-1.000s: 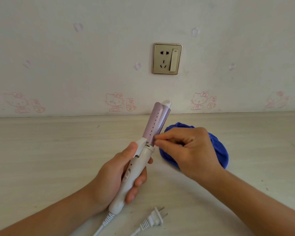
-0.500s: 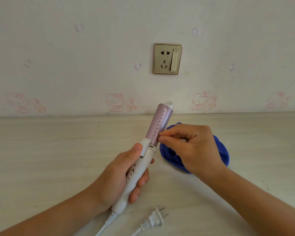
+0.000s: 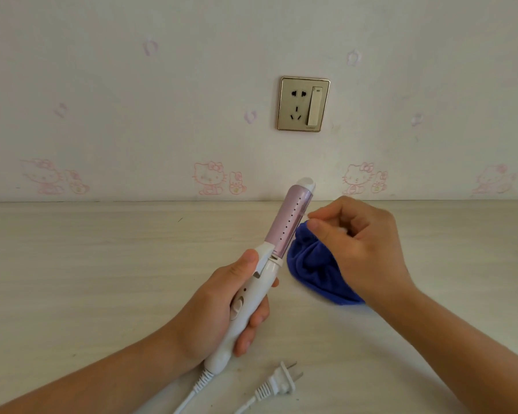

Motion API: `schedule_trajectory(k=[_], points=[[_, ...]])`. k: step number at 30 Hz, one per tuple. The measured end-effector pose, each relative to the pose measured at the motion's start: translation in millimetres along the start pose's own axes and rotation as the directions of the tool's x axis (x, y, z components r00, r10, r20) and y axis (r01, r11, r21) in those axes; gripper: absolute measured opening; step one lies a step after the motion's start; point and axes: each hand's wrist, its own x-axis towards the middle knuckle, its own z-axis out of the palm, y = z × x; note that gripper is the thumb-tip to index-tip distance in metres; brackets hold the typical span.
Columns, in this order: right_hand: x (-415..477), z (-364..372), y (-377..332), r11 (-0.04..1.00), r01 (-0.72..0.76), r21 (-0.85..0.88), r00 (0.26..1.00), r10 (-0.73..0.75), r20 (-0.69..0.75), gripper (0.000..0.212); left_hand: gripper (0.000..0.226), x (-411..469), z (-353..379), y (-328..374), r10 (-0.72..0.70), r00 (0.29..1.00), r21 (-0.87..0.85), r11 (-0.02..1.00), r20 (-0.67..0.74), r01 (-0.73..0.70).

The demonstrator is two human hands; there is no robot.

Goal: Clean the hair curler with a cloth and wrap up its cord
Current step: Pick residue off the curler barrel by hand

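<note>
My left hand (image 3: 213,309) grips the white handle of the hair curler (image 3: 287,225), which tilts up and to the right with its pink barrel closed. My right hand (image 3: 362,243) hovers beside the upper barrel, fingers curled, thumb and forefinger pinched together at the barrel's right edge. I cannot make out anything between them. A crumpled blue cloth (image 3: 311,270) lies on the table just right of the curler, partly under my right hand. The white cord (image 3: 192,395) runs from the handle out of view. Its plug (image 3: 281,380) lies loose on the table.
A pale wooden table (image 3: 87,279) meets a wall with pink cartoon stickers. A gold wall socket with a switch (image 3: 303,103) sits above the curler's tip, with nothing plugged in.
My right hand's pinched fingers slid up along the barrel from its base to near the tip. The curler's clamp closed, and the left hand lifted it slightly.
</note>
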Motion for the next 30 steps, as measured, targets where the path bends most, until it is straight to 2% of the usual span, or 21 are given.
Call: schedule_trajectory(k=[4,6,9,11,12,16,17,19,24,26,30], points=[[-24.4,22.2,0.0,0.998,0.044,0.038,0.967,-0.052,0.25,0.01,0.067,-0.7,-1.1,-0.3,0.045,0.999,-0.059,0.997,-0.028,-0.046],[-20.7,19.8,1.8,0.999,0.033,0.032,0.979,-0.038,0.2,0.015,0.069,-0.5,0.0,-0.8,0.049,0.998,-0.029,0.998,-0.043,-0.05],[1.6,-1.4,0.9,1.0,0.004,-0.013,0.999,-0.005,-0.033,0.023,0.075,-0.8,0.9,-2.7,0.062,0.998,0.047,0.997,-0.029,-0.061],[13.4,-14.4,-0.5,1.0,-0.01,0.01,0.993,0.011,-0.119,0.023,0.074,-1.3,1.4,-2.9,0.088,0.996,0.105,0.991,-0.015,-0.086],[14.3,-15.5,-1.2,1.0,-0.005,0.011,0.995,0.007,-0.102,0.023,0.073,-1.2,1.3,-2.4,0.097,0.995,0.119,0.988,-0.019,-0.094],[-7.4,7.7,0.6,0.998,-0.036,0.043,0.977,0.026,0.209,0.019,0.074,0.1,-1.2,-0.9,0.089,0.993,0.052,0.995,-0.075,-0.085],[-10.9,11.8,1.6,0.997,-0.054,0.048,0.968,0.04,0.249,0.019,0.074,0.2,-1.6,-0.5,0.082,0.993,0.034,0.996,-0.084,-0.08],[-8.8,10.1,3.1,0.997,-0.066,0.047,0.972,0.054,0.227,0.019,0.077,0.2,-1.4,0.2,0.073,0.994,0.024,0.997,-0.082,-0.071],[8.4,-7.1,0.8,0.997,-0.066,0.043,0.998,0.066,-0.017,0.023,0.077,-0.1,-1.3,-0.3,0.071,0.997,0.084,0.994,-0.041,-0.067],[3.7,-1.9,1.2,0.997,-0.062,0.049,0.998,0.061,0.023,0.022,0.075,-0.2,-1.7,-1.3,0.079,0.996,0.089,0.993,-0.05,-0.074],[-14.7,16.4,1.2,0.993,-0.083,0.081,0.975,0.064,0.21,0.017,0.065,0.3,-3.9,-1.8,0.087,0.992,0.05,0.995,-0.088,-0.083]])
